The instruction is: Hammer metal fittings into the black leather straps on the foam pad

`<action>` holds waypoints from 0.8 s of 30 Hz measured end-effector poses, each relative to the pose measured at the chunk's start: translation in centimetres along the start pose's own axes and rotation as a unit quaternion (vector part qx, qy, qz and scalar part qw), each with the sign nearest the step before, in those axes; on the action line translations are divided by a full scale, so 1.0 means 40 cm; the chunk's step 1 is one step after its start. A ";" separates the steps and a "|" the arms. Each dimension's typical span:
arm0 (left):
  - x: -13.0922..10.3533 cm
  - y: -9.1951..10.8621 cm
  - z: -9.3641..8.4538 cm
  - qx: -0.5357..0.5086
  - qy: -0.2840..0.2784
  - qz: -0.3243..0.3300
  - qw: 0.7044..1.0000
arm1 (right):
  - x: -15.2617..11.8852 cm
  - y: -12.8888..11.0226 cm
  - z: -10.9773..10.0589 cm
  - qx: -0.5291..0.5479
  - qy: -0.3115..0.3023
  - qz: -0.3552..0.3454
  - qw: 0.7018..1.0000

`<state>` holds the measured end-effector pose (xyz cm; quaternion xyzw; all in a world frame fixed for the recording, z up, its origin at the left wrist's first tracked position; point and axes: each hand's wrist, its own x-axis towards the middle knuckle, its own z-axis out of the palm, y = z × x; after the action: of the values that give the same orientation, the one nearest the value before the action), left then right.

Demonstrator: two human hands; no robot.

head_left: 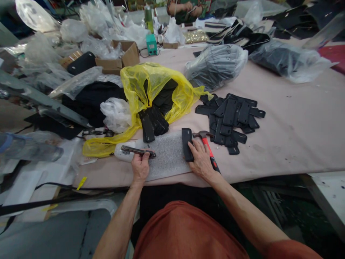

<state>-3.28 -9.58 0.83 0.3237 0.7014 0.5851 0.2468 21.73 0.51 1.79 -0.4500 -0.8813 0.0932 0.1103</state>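
Head camera: you are leaning over a table (291, 136) that is wearing a pinkish-beige cover, creased and lightly specked. Near its front edge, a speckled grey slab (168, 158) is lying before you. Your left hand (140, 167) is gripping a slim dark tool (132, 149), fingers closed around it, over the slab's left end. Your right hand's (201, 158) fingers are gripping a flat black piece (187, 142) at the slab's right end, while a red-handled hammer (209, 148) is lying just beside that hand. Beyond, similar pieces (228, 117) are lying heaped, and a yellow bag (185, 93) is spilling dark material. Farther back, plastic-wrapped bundles (215, 66), a cardboard box (130, 57) and a turquoise device (151, 45) are crowding the surface; across it, a co-worker's hands (185, 7) are showing.
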 end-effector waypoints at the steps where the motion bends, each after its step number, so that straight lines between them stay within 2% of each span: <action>1: 0.000 0.000 0.000 0.001 -0.001 0.001 1.000 | 0.001 -0.005 -0.001 -0.001 -0.003 0.000 1.000; 8: 0.001 -0.002 -0.006 0.018 -0.005 -0.005 1.000 | -0.014 -0.075 0.007 0.015 -0.023 -0.020 0.999; 11: 0.001 -0.003 -0.007 0.014 -0.009 -0.005 1.000 | -0.013 -0.083 0.012 0.019 -0.033 -0.031 0.999; 15: 0.001 0.000 -0.006 0.000 -0.009 0.001 1.000 | -0.004 -0.062 0.009 0.015 -0.017 -0.024 0.999; 18: -0.004 0.005 -0.012 -0.011 0.015 -0.011 1.000 | -0.002 -0.037 0.003 0.021 0.012 -0.001 1.000; 21: -0.022 0.008 -0.037 -0.020 0.041 -0.013 0.999 | -0.003 -0.015 0.003 0.035 0.034 0.016 0.999; 24: -0.060 0.007 -0.077 0.017 0.059 -0.011 0.998 | 0.009 0.003 0.011 0.047 0.050 0.019 0.997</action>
<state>-3.86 -13.36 1.62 0.2847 0.7280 0.5886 0.2062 21.49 0.84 1.37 -0.4655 -0.8604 0.1142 0.1734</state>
